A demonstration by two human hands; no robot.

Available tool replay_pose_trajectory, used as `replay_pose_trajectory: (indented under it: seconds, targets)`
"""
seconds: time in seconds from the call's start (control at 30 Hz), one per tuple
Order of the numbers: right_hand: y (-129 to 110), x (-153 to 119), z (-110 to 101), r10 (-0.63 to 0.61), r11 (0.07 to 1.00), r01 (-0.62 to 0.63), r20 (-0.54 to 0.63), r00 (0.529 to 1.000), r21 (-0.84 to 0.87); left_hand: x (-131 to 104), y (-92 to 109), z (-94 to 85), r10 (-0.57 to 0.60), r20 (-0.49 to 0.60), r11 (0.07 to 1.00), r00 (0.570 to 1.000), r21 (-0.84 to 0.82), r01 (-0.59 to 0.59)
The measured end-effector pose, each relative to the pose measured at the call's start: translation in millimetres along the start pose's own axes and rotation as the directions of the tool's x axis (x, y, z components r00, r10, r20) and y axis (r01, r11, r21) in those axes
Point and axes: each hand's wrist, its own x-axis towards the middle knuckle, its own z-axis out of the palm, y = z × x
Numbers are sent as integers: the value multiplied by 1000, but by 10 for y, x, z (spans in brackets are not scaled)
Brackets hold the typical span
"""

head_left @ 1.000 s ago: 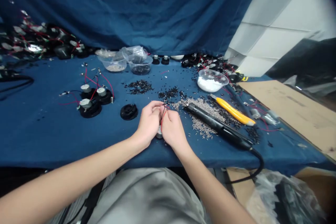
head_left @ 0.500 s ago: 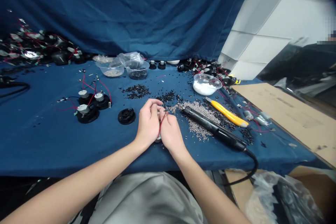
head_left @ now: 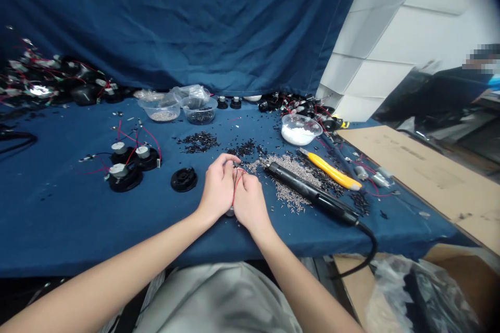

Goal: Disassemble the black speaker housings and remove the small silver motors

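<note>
Close to the front of the blue-covered table, my left hand (head_left: 217,187) and my right hand (head_left: 250,199) are pressed together around a small wired motor (head_left: 229,213). Only a bit of its grey body shows below the palms. Its red wire (head_left: 236,187) runs up between the hands, beside a dark one. The fingers of both hands are curled in and their tips are largely hidden. Just left of my left hand lies a round black plastic part (head_left: 184,179). A black electric screwdriver (head_left: 312,192) rests to the right of my right hand, over a heap of small screws (head_left: 289,195).
Three motors on black bases (head_left: 125,179) stand at left. Behind my hands are loose black pieces (head_left: 198,141) and clear tubs (head_left: 162,113). A bowl of white material (head_left: 299,134), a yellow-handled cutter (head_left: 332,170) and cardboard (head_left: 425,171) are at right. Wired parts (head_left: 66,80) are piled at back left.
The whole view has shifted slightly. My hands stay together on the motor; the right fingers are more curled, and the wires between the hands show more clearly.
</note>
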Motion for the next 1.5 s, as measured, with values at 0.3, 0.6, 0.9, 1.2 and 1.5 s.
replay_pose_trajectory:
  seconds: [0.3, 0.6, 0.9, 1.2, 1.5]
  targets:
    - [20, -138, -35, -84, 995, 89, 97, 992, -49, -58, 9, -38, -44, 11, 992, 999, -115, 45]
    - [0, -172, -44, -96, 989, 101, 52, 994, -104, -58, -2, -59, -87, 34, 986, 996, -143, 91]
    - [-22, -173, -11, -27, 991, 35, 67, 997, -126, -214, 24, -159, -200, 35, 966, 979, -161, 203]
    - [-76, -219, -22, -27, 963, 43, 64, 998, -264, -195, 4, -50, -246, 54, 924, 968, -288, 251]
    - [-115, -319, -13, -98, 901, 129, 94, 991, -413, -152, -19, -152, -186, 213, 951, 959, -205, 230]
